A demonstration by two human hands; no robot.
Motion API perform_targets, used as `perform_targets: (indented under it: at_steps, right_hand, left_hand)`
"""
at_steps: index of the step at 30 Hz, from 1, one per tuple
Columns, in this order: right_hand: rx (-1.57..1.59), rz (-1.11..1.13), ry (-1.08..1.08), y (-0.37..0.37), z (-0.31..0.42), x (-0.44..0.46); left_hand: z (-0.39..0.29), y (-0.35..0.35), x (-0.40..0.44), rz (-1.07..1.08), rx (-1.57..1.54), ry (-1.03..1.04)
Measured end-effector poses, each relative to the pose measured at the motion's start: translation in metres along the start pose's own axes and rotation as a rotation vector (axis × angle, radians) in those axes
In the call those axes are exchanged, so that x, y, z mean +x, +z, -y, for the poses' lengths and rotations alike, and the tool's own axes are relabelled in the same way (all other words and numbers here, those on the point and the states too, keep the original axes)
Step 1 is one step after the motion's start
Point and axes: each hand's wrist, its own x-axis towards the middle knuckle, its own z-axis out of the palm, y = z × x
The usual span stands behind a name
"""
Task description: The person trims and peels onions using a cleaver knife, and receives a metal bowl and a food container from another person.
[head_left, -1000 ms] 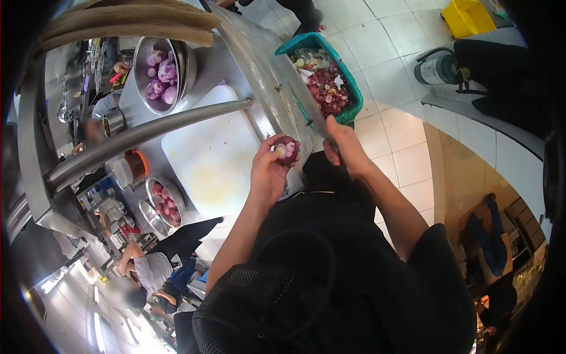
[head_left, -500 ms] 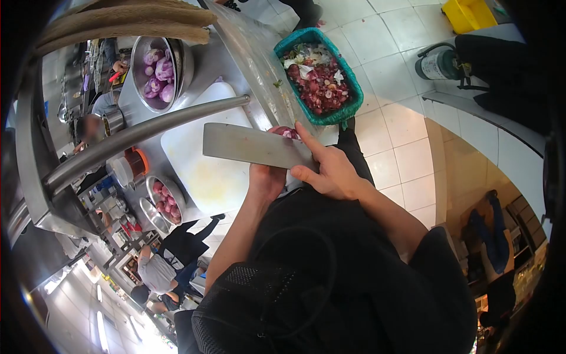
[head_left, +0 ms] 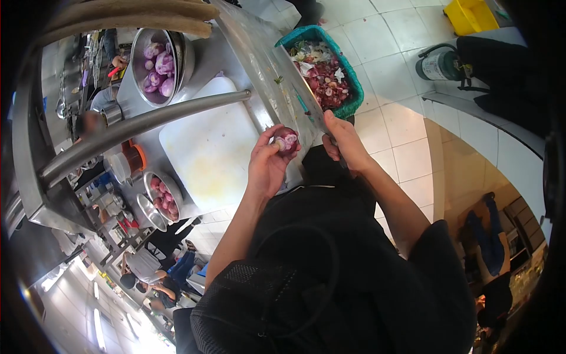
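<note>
My left hand [head_left: 268, 168] holds a partly peeled red onion [head_left: 285, 141] between thumb and fingers, beside the near edge of the white cutting board [head_left: 206, 147]. To the right, my right hand [head_left: 349, 144] is closed round the handle of a wide-bladed knife [head_left: 311, 100]. The blade points up and away, apart from the onion, and overlaps the view of a green-lined bin [head_left: 356, 94] that holds red onion skins and scraps. Peeled purple onions lie in a metal bowl [head_left: 139, 65] at the upper left. A smaller metal bowl [head_left: 180, 197] holds several unpeeled ones.
A metal rail [head_left: 147, 121] crosses over the board. Left of the board stands an orange-rimmed container [head_left: 121, 167]. Beyond the bin are a gas cylinder [head_left: 439, 65] and a yellow bucket [head_left: 469, 16]. Other people [head_left: 144, 265] stand at the lower left.
Half a second ago the knife lay across the front of the onion with both hands together. Now my right hand has swung the knife away to the right, and the onion shows again in my left hand.
</note>
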Motion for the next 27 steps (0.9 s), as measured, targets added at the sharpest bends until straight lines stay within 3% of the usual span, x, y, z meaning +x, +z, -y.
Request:
perform_targets:
  at_steps: [3,5,6,8,15,20,22,24,25,27]
  right_hand:
    - [-0.114,-0.029,-0.059,0.005,0.001,-0.009]
    - [-0.573,-0.091,-0.301,0.009,-0.002,-0.016]
    - [-0.573,-0.091,-0.301,0.013,0.006,-0.023]
    - [-0.936,0.024,-0.264,0.023,0.034,-0.041]
    - [-1.173,0.060,-0.242,0.037,0.038,-0.045]
    - [-1.094,0.013,-0.344,0.033,0.026,-0.044]
    - [-1.085,0.000,-0.372,0.028,0.011,-0.038]
    - [-0.317,0.105,-0.254,0.020,-0.009,-0.021]
    - [-0.115,0.132,-0.079,0.015,-0.008,-0.020]
    - [-0.049,0.098,-0.058,0.006,-0.005,-0.011]
  left_hand:
    - [0.003,-0.002,0.001,-0.027,0.071,0.005]
    - [0.004,-0.001,0.003,-0.038,0.147,0.073]
    - [0.007,-0.002,0.003,-0.039,0.147,0.073]
    - [0.013,-0.004,0.003,-0.094,0.187,0.152]
    - [0.011,-0.009,0.004,-0.041,0.291,0.129]
    - [0.015,-0.022,0.004,0.021,0.430,0.221]
    - [0.013,-0.008,0.000,-0.067,0.493,0.307]
    - [0.006,0.006,-0.002,-0.087,0.485,0.254]
    - [0.005,0.009,0.000,-0.080,0.385,0.216]
    - [0.002,0.010,0.001,-0.070,0.262,0.149]
